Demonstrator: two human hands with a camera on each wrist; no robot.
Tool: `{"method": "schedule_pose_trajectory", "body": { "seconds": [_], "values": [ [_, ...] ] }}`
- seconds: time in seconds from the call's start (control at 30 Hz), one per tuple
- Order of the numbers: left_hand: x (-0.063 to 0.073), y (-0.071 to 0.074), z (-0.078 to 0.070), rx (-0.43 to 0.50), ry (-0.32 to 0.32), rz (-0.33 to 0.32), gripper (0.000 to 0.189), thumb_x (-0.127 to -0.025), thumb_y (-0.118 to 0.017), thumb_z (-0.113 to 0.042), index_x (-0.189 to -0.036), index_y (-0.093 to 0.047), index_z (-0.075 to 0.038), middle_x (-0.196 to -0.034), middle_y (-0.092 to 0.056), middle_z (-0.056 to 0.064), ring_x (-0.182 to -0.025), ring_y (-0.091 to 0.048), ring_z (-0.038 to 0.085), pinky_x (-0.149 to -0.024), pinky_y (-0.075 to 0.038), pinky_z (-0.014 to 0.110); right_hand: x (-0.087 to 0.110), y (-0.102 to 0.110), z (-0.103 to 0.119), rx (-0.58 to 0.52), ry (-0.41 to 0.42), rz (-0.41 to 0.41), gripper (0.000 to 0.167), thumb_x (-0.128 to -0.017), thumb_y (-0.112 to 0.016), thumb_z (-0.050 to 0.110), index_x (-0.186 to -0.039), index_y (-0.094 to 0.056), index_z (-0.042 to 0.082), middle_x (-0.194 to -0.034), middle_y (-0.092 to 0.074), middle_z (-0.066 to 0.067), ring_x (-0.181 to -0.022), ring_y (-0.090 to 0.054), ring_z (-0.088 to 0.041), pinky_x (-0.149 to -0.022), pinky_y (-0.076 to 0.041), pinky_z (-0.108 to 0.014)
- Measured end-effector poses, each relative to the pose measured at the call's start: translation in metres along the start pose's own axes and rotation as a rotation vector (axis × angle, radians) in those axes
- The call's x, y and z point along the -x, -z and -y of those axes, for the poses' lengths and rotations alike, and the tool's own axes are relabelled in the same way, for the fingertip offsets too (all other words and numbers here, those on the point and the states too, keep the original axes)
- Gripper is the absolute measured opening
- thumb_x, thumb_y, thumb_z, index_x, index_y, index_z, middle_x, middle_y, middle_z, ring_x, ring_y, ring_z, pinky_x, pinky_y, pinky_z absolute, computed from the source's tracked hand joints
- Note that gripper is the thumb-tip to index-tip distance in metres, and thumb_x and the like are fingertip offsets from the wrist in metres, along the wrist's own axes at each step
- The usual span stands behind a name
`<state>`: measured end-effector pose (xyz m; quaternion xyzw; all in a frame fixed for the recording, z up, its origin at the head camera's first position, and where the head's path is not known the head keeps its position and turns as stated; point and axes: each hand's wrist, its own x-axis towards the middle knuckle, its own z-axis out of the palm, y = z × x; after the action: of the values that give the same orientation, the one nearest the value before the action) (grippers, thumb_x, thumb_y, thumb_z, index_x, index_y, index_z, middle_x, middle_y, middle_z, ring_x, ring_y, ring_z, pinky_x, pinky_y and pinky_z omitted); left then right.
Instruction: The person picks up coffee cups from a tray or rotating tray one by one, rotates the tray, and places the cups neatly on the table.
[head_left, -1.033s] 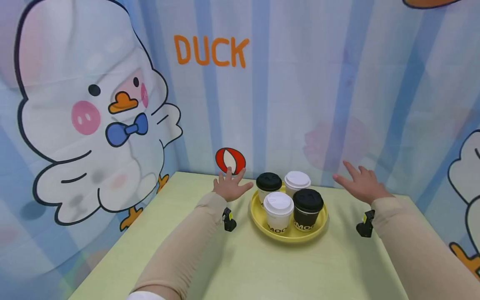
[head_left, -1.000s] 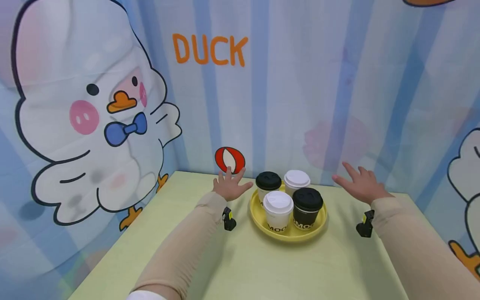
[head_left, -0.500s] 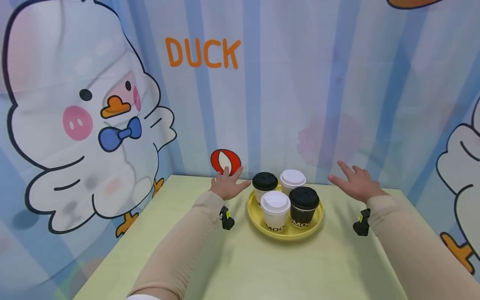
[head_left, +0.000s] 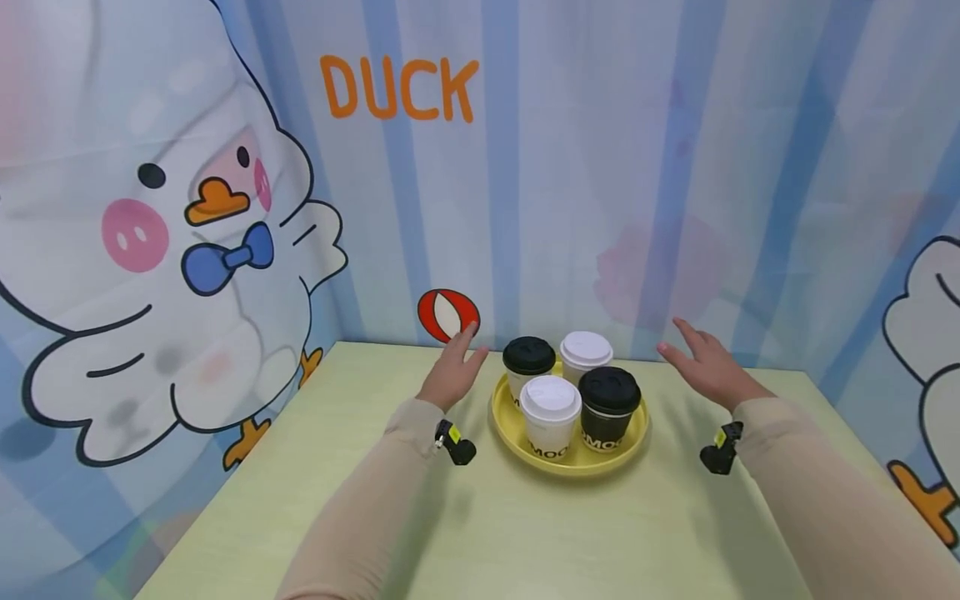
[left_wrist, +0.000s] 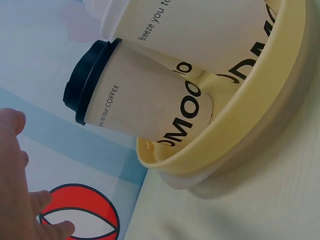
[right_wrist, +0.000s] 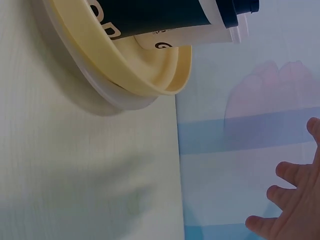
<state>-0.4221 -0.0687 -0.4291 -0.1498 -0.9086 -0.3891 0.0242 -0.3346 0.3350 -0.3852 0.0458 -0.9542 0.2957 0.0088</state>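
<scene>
A round yellow tray carries several lidded paper coffee cups. At its front stand a white cup with a white lid and a black cup with a black lid. Behind them are a white cup with a black lid and another white-lidded cup. To the tray's left, my left hand is held up with straight fingers, apart from the cups. My right hand hovers on the tray's right side, fingers extended and holding nothing. Both wrist views show a gap between hand and tray.
The tray rests toward the back of a pale yellow table. A printed curtain with duck drawings hangs right behind the table's far edge and along the left side. Small black cameras sit at both wrists.
My left hand has turned, its spread fingers now closer together and more edge-on. The right hand hardly moves beside the tray. The head view shifts slightly; cups and tray stay put.
</scene>
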Motion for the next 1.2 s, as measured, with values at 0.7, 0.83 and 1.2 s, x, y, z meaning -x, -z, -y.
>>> {"method": "schedule_pose_trajectory", "body": {
  "seconds": [0.7,0.83,1.2],
  "values": [
    [0.018,-0.086,0.030,0.316,0.169,-0.074,0.060,-0.106,-0.046,-0.040,-0.161,-0.029,-0.025,-0.164,-0.032,0.004,-0.148,-0.033,0.032,-0.119,-0.029,0.053,0.003,-0.040,-0.033,-0.179,-0.131,-0.119,0.089,-0.102,-0.025,0.067,-0.162,0.005,0.008,-0.159,-0.012,-0.039,-0.143,-0.018,-0.060,-0.108,-0.023,-0.076],
    [0.020,-0.093,0.030,0.359,0.156,-0.092,0.059,-0.105,-0.048,-0.036,-0.161,-0.031,-0.025,-0.163,-0.034,0.006,-0.145,-0.038,0.035,-0.118,-0.032,0.053,0.000,-0.043,-0.035,-0.177,-0.148,-0.113,0.090,-0.101,-0.024,0.068,-0.162,0.005,0.008,-0.158,-0.014,-0.040,-0.142,-0.019,-0.060,-0.108,-0.024,-0.075],
    [0.025,-0.105,0.035,0.393,0.125,-0.076,0.055,-0.106,-0.043,-0.031,-0.159,-0.034,-0.022,-0.163,-0.034,0.001,-0.150,-0.029,0.025,-0.122,-0.025,0.047,0.000,-0.045,-0.044,-0.147,-0.145,-0.094,0.086,-0.103,-0.024,0.064,-0.162,0.003,0.007,-0.156,-0.018,-0.041,-0.140,-0.023,-0.060,-0.106,-0.027,-0.075]
  ]
}}
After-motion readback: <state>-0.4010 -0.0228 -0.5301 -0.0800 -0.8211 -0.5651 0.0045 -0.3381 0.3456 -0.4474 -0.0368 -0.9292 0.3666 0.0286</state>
